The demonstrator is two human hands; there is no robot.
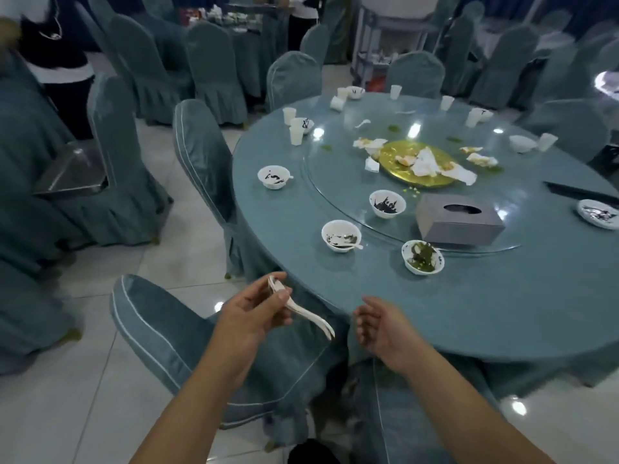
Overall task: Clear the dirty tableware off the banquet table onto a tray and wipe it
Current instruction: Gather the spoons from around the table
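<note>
Left hand (253,318) tight around white spoons (311,315), right hand (380,329) apparently loose, palm-up.

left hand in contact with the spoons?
Touching. Head view: left hand grips the white spoons, thumb pressed across them.

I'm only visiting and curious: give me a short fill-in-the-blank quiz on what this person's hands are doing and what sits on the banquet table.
1. The left hand grips white ____.
2. The right hand holds ____.
3. Crumpled napkins lie on a round plate coloured ____.
4. The bowl with green leftovers stands just in front of the grey ____.

Missing words: spoons; nothing; gold; tissue box.
</note>
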